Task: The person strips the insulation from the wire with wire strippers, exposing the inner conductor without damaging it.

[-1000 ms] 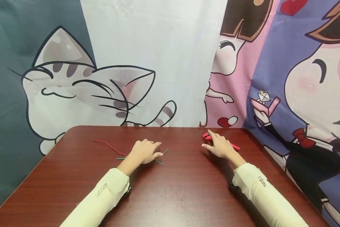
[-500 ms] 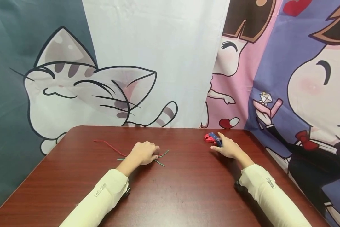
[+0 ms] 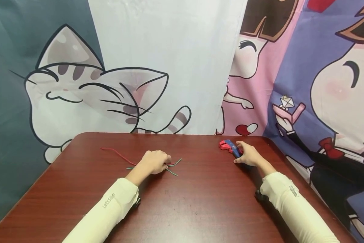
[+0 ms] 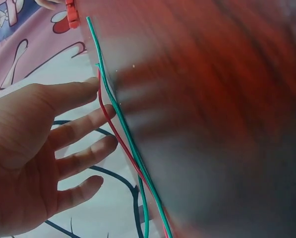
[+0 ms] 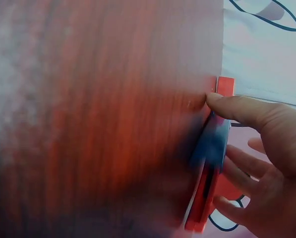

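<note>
Red and green wires lie crossed on the table; the red wire [image 3: 118, 153] trails to the far left, and green wires [image 4: 130, 139] run beside it in the left wrist view. My left hand [image 3: 156, 162] is over them, fingers spread and bent, fingertips at the wires without a visible pinch. A red and blue wire stripper [image 3: 230, 146] lies at the back right. My right hand [image 3: 250, 154] is around its handle end, thumb on the near side and forefinger on the far side. In the right wrist view, the thumb touches the wire stripper [image 5: 212, 144], with loosely bent fingers behind it.
Both hands work above a dark red-brown wooden table [image 3: 188, 206]. Behind its far edge hangs a cartoon-printed cloth [image 3: 175, 67], which continues along the right side. Both forearms wear pale sleeves [image 3: 115, 202].
My right hand has moved right along the wire stripper towards its handle, uncovering the blue part. My left hand has lowered and its fingers have bent over the wires.
</note>
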`<state>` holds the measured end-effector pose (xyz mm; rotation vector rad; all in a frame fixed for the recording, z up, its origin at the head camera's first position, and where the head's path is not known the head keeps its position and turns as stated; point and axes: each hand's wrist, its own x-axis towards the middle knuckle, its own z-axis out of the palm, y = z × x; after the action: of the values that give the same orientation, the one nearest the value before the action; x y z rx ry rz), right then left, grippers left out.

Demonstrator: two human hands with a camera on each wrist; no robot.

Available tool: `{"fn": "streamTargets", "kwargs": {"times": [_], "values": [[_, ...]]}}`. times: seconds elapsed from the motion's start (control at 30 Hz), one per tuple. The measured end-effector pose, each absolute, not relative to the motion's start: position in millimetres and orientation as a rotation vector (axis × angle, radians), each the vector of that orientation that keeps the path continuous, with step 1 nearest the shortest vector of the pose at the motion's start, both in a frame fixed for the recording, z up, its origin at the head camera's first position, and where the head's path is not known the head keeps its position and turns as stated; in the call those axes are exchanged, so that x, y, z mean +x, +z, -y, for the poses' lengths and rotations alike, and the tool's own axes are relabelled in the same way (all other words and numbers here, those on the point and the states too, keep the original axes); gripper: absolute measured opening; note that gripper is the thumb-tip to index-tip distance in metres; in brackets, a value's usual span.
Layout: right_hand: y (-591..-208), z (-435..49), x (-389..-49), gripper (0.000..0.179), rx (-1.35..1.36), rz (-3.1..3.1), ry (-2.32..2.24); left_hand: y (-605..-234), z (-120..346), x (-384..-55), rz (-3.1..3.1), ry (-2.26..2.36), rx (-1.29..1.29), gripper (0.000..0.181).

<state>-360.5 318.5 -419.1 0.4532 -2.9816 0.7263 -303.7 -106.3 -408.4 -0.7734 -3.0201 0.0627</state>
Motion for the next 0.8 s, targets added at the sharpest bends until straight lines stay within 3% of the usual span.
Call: {"fn": "streamTargets", "kwargs": {"times": [0.6,0.8], "values": [[-427,-307,-345,0.072,0.600,2.955,1.040,-407,106,-307,3.080,0.022,-0.783,0.012],[-426,-299,-339,0.069,0.663,2.956,1.094,-407,109,-308,3.074,0.038,-0.795,0.021]]}}
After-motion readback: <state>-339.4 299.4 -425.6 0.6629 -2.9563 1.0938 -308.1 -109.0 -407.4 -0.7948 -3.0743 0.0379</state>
